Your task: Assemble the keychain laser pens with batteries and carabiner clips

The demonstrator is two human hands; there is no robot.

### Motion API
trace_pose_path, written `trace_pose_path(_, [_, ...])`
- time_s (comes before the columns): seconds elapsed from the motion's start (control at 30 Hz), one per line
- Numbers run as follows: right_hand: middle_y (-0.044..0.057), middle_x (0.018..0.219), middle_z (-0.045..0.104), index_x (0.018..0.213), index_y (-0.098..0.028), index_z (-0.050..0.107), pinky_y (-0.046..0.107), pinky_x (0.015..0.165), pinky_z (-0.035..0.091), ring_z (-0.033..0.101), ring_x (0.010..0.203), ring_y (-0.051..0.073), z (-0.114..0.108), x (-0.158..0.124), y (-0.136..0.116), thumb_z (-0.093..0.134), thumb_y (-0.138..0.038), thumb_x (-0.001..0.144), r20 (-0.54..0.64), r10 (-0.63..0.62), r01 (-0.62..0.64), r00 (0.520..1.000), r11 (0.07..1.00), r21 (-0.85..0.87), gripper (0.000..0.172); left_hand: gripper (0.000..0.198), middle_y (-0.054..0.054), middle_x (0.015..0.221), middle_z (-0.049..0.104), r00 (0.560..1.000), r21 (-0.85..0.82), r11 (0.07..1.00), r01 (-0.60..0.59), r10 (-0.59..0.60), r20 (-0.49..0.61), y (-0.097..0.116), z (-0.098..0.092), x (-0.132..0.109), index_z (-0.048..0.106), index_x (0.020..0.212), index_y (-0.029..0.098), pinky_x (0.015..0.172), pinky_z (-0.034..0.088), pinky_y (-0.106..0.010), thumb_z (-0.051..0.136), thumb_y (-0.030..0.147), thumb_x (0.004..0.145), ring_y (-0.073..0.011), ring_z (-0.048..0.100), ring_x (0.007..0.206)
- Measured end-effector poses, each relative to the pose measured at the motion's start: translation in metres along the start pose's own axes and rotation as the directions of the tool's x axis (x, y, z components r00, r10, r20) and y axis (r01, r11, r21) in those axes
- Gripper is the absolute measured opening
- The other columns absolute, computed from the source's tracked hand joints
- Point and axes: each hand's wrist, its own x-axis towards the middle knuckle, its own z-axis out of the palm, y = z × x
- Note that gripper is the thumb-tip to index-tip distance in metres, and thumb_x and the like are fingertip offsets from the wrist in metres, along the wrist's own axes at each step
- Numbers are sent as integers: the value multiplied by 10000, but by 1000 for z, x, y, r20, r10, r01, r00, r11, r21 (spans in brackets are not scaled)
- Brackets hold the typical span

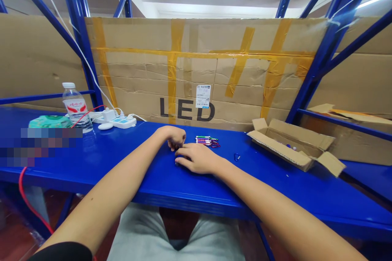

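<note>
My left hand (177, 138) is bent down at the wrist over the blue table, fingers curled together; whatever they hold is hidden. Close beside it, my right hand (197, 158) lies low with its fingers bent inward. A small dark, shiny bit shows at its thumb tip, too small to name. Just beyond the right hand lies a neat row of slim metallic tubes (202, 141) in green, pink and purple, with coloured clips at their right ends. A loose blue carabiner (237, 157) rests to the right of my right wrist.
An open cardboard box (289, 142) with small items inside stands at the right. On the left are a water bottle (77, 108), a green soft pack (50, 121) and a white power strip (118, 120) with cables. A large carton (137, 73) walls off the back.
</note>
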Motion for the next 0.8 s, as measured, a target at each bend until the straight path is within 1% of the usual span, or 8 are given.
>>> trace_pose_path(0.13, [68,911,649,920,-190,638,279,675,396,588,797,184,3,0,-1,530,-443,907,101,-26,27,995,1000,-4,276,124,-56,501,608,999,63,997,-45,44,16,4,-2,-6,602,555,190,601,513,-395,724,174,534,-245,611,512])
trace_pose_path(0.23, [19,826,628,839,-186,594,256,674,394,558,742,142,-6,-6,10,576,-257,868,122,-46,27,991,989,147,79,139,-41,499,609,999,90,995,-44,42,24,6,-2,-8,620,573,190,581,486,-352,750,198,527,-223,596,499])
trace_pose_path(0.33, [-1,777,591,864,-180,542,257,650,412,526,696,130,-24,-19,37,577,-212,818,-42,155,-133,987,935,328,66,171,-43,513,605,979,191,978,-80,113,-168,12,-2,-9,622,538,185,604,463,-334,789,213,512,-208,573,518])
trace_pose_path(0.43, [1,815,594,992,-180,507,275,656,453,550,703,134,-42,-36,74,597,-242,781,-188,377,-223,907,808,545,238,104,-41,625,649,876,299,918,-261,356,-327,26,6,-11,678,628,195,630,436,-292,771,218,588,-189,574,598])
trace_pose_path(0.5, [-9,755,597,1067,-171,525,293,675,464,557,689,143,-49,-46,97,625,-237,743,-216,481,-304,850,782,544,345,81,-38,743,690,851,313,858,-407,480,-213,39,17,-13,717,769,211,636,422,-265,711,250,698,-178,594,662])
trace_pose_path(0.57, [20,768,629,984,-155,601,306,699,465,569,708,153,-51,-53,113,647,-244,716,-215,543,-391,812,779,490,286,170,-43,842,705,839,376,803,-463,534,-107,51,30,-15,725,886,212,649,416,-261,689,298,744,-186,607,736])
trace_pose_path(0.67, [32,738,650,856,-146,647,301,669,459,571,682,155,-49,-55,121,665,-281,701,-138,537,-427,832,779,459,206,277,-56,924,705,823,476,742,-473,564,-61,63,46,-16,701,1036,212,664,412,-266,654,347,799,-197,614,797])
trace_pose_path(0.8, [17,685,639,826,-149,633,286,630,446,566,651,150,-43,-52,117,669,-311,695,-84,515,-421,853,774,473,211,173,-51,887,708,803,481,712,-512,595,-25,68,55,-15,714,967,179,684,413,-260,627,235,829,-171,616,778])
